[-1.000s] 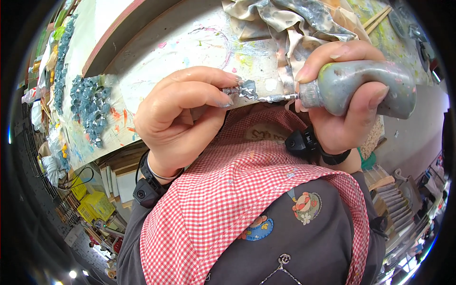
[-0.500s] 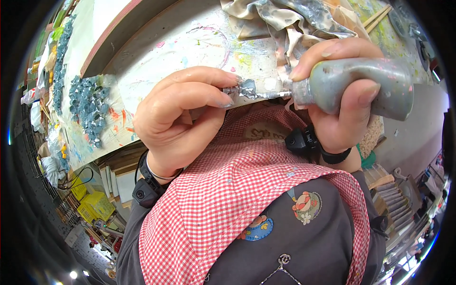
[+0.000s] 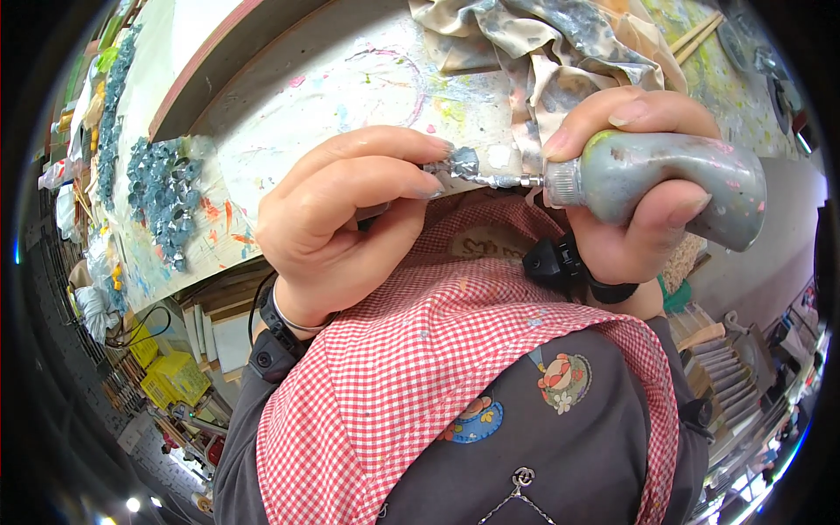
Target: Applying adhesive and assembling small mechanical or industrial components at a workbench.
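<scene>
Between the thumb and fingers of my left hand (image 3: 350,197) is a small blue-grey piece (image 3: 464,162), partly silvery and wet-looking. Its kind does not show, and my fingertips cover one end. My right hand (image 3: 612,249) is wrapped round a soft grey squeeze bottle (image 3: 700,166), smudged with pink and yellow-green and lying on its side. The bottle's thin metal nozzle (image 3: 530,180) points left and meets the piece's lower right end, or comes very close to it. Grey paint stains my left fingertips.
Many small blue-grey pieces (image 3: 166,197) lie heaped on the paint-stained table (image 3: 262,166) at left. A wooden frame edge (image 3: 206,66) crosses behind them. At the back sits a crumpled, paint-smeared cloth (image 3: 542,44), with wooden sticks (image 3: 697,37) to its right.
Both hands have shifted slightly to the right, carrying the small piece and the bottle along. Their grips look the same.
</scene>
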Demonstrator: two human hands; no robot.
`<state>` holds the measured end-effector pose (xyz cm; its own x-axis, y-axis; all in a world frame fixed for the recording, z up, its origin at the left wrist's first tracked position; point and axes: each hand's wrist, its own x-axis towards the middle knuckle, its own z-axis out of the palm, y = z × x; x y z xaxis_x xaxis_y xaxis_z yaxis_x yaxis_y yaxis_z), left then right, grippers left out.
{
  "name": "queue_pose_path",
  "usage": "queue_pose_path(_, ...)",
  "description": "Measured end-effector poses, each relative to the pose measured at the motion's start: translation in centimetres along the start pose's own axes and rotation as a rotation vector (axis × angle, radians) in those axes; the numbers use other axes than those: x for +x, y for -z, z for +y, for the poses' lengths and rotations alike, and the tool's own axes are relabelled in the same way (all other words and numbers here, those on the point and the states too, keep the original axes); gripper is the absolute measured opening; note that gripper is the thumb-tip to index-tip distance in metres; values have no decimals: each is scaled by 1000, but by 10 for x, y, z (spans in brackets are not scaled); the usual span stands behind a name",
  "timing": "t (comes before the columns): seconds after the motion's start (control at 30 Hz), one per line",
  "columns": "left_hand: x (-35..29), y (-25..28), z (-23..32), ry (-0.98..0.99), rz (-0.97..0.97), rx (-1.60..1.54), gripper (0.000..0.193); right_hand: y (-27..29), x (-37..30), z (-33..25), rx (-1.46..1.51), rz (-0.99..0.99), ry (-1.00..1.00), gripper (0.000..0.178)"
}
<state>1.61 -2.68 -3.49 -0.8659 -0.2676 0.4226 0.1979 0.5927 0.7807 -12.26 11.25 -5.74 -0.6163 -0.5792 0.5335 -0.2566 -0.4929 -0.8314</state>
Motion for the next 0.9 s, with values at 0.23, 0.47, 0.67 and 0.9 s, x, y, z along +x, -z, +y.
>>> queue_pose_path(0.23,2,-1,0,-26,-7,18,23,-4,3,-5,-111,-17,-44,53)
queue_pose_path(0.47,-1,-1,0,63,62,-62,25,11,-3,13,391,-39,117,56)
queue_pose_path(0.67,-2,-1,-1,179,178,-373,23,-2,0,-4,61,124,-14,48)
queue_pose_path(0.9,-10,5,-2,329,225,-574,22,15,-2,-48,152,101,498,46)
